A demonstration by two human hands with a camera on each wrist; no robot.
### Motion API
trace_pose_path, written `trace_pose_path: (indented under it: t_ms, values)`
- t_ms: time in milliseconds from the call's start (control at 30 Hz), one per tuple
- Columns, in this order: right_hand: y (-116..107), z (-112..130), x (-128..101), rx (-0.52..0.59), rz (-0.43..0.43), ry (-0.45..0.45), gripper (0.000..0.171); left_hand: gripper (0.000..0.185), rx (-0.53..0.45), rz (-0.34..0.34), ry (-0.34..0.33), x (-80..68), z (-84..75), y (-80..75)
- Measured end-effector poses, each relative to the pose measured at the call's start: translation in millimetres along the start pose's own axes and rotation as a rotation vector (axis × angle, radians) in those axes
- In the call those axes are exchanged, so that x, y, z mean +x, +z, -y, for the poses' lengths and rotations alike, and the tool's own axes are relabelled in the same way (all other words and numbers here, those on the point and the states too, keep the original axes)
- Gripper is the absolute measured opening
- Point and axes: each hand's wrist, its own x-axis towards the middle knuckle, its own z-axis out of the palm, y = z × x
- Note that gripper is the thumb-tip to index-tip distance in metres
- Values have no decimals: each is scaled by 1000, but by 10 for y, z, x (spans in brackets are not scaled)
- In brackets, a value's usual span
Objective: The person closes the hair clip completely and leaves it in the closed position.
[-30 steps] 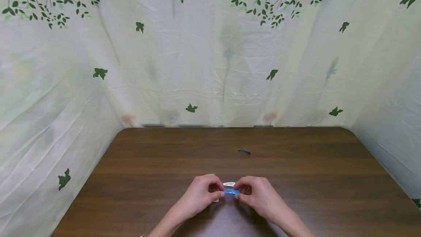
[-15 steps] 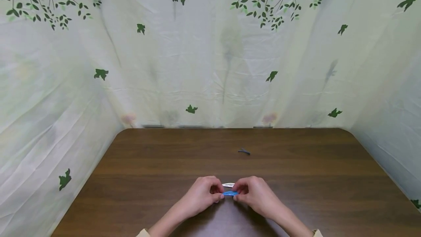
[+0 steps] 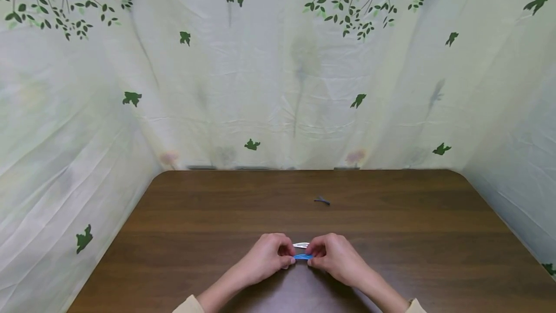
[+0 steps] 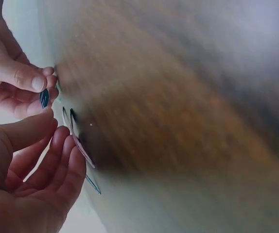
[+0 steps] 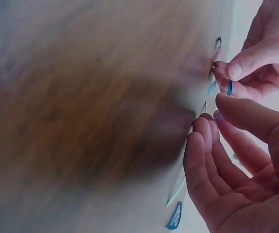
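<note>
Both hands meet over the near middle of the table at a small blue hair clip. My left hand pinches its left end between thumb and fingertips. At the other end, the thumb and fingers of my right hand pinch it too. The clip is mostly covered by fingertips in the left wrist view, and only a narrow strip of blue clip shows in the right wrist view. Just beyond it lies a white clip, partly hidden by the fingers.
Farther back on the table is a small dark crossed piece. A pinkish clip lies under the left hand in its wrist view. The right wrist view has a blue snap clip and a pale green strip. A leaf-patterned curtain surrounds the table.
Both hands have shifted slightly toward the body with the blue clip still pinched between them, and the right hand is a little closer to the left. A pink bit below the left hand has become hidden.
</note>
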Motion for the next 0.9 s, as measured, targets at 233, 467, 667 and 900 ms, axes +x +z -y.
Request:
trace_pose_path:
  t_ms: [233,467,667,900]
  values:
    - [-6,-39,7,14,18,20,11,16,69,-36,23,7,6,31]
    - [3,-76,9,3,17,14,14,19,200,-70,53,0,-23,77]
    - [9,-88,13,-8,12,4,17,20,241,-76,68,4,-27,103]
    - [17,-69,3,4,23,-6,19,20,233,-44,73,3,-37,86]
